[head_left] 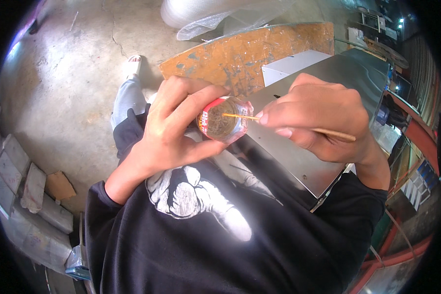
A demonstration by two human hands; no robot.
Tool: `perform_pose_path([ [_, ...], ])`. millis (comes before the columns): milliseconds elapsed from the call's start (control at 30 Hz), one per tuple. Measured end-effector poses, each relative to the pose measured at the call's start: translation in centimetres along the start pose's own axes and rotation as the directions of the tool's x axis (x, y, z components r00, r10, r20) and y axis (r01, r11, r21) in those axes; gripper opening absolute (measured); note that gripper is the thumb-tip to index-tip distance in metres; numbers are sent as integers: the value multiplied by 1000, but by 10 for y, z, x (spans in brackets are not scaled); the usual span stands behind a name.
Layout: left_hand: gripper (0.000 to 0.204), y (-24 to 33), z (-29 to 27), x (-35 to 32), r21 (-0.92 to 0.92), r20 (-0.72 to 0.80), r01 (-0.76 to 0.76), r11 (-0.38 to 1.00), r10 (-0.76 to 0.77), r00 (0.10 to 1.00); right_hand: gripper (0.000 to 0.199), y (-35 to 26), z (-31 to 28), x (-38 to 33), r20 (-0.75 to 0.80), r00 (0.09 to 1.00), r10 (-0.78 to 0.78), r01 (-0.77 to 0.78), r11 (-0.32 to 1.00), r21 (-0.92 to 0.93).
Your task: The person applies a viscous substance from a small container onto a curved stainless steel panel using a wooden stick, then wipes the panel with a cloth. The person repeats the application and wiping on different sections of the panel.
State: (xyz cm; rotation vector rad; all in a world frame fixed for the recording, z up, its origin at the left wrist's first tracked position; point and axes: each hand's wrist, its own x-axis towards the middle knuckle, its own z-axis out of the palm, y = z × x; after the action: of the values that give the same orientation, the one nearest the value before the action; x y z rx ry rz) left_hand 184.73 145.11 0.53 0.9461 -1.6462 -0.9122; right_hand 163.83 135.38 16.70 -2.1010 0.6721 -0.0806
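Note:
My left hand [174, 122] is wrapped round a small open can [211, 104] with a red and white label, tipped so that its mouth faces me. Something yellowish-brown coats the inside, and the can's right rim looks ragged and pinkish. A thin wooden stick [335, 134] is pinched in my right hand [323, 115], its back end poking out past the palm. The stick's yellow-stained front end reaches into the can's mouth. Both hands are held in front of my black shirt, the right one above a shiny metal sheet [299, 161].
A worn orange-brown board [225, 61] lies beyond my hands, with a white panel [291, 66] at its right. Bubble wrap [201, 19] sits on the concrete floor farther off. Wrapped grey blocks [34, 220] are stacked at lower left. Red metal beams [424, 139] run along the right.

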Motion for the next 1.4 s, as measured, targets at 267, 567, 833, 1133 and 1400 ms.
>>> perform_pose_path([
  [267,65,-1,1,3,-4,1,-18,1000,18,1000,15,-5,1,0,-153,913,379,-301,877,375],
  [567,64,-1,-1,4,-11,-16,-4,1000,4,1000,18,4,-1,3,24,998,-56,57,998,-12],
  [833,63,1,1,7,62,-107,-39,997,46,993,12,-1,1,0,-20,999,-40,39,997,-63],
  [1133,63,5,0,7,255,-112,-78,964,109,988,18,0,6,-3,66,996,-59,67,989,-134],
  [1400,62,6,1,5,280,-76,-81,956,106,991,18,-5,6,-1,147,989,25,-6,992,-126],
])
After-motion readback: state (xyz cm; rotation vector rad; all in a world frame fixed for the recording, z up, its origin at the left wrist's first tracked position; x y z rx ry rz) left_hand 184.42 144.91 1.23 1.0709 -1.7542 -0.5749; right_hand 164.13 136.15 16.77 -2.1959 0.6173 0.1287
